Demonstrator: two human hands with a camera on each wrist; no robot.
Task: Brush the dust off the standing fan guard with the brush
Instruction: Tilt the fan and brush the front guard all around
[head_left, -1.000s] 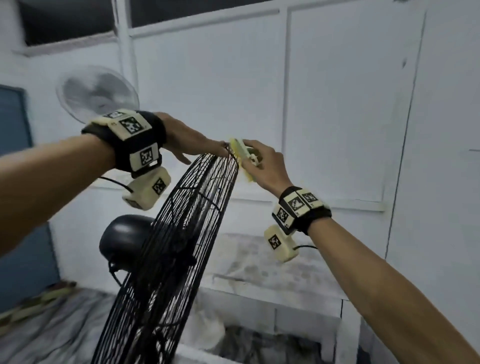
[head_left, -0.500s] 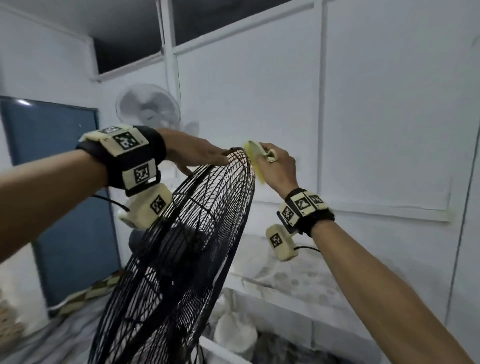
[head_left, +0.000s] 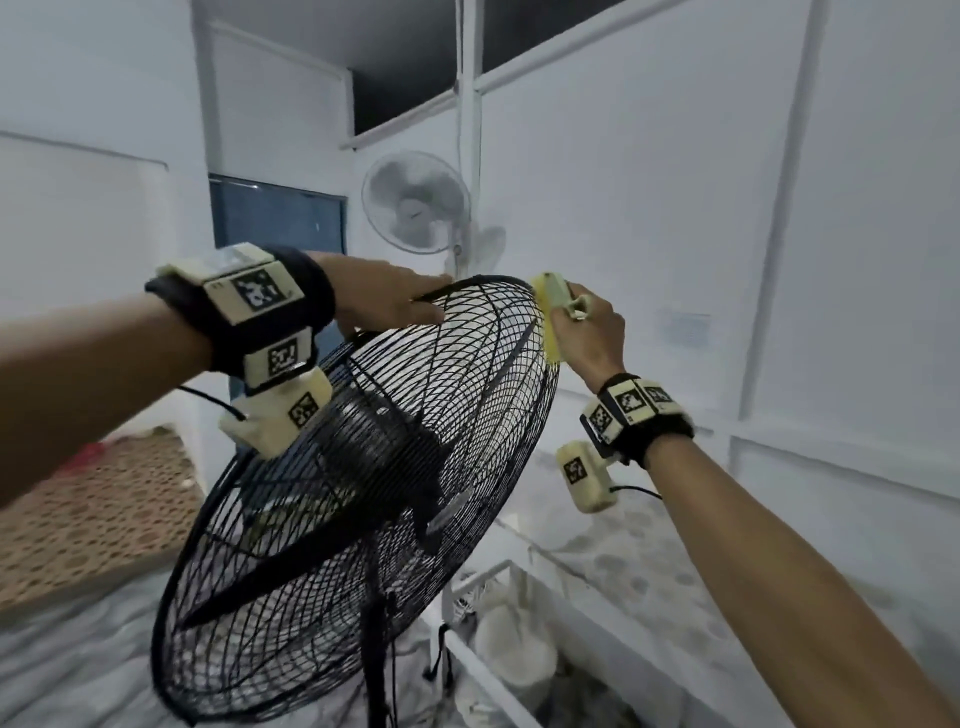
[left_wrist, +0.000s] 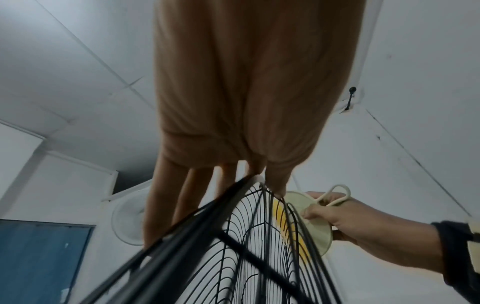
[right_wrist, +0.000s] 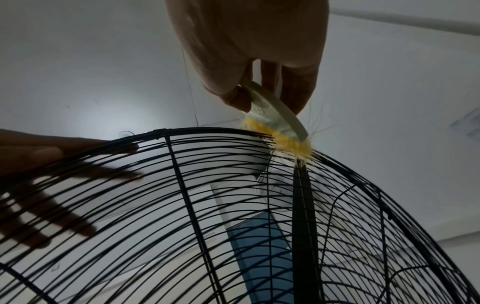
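Observation:
The black wire fan guard (head_left: 363, 493) of the standing fan fills the middle of the head view, tilted back. My left hand (head_left: 415, 301) lies over its top rim with straight fingers; in the left wrist view the fingers (left_wrist: 182, 195) run down behind the wires and the thumb touches the rim. My right hand (head_left: 571, 317) grips a cream brush (head_left: 553, 312) with yellow bristles. The bristles press on the guard's upper right rim (right_wrist: 291, 144). The brush (left_wrist: 309, 218) shows through the wires in the left wrist view.
A white wall fan (head_left: 415, 202) hangs behind the guard, next to a blue door (head_left: 275, 218). A white rack (head_left: 493, 597) with pale bags stands low on the right. A patterned mat (head_left: 104, 509) lies at the left. The fan's pole (head_left: 376, 649) drops below the guard.
The guard's face has turned more towards the head camera. The brush has slid from the top of the rim a little down its right side. My left hand stays on the top rim.

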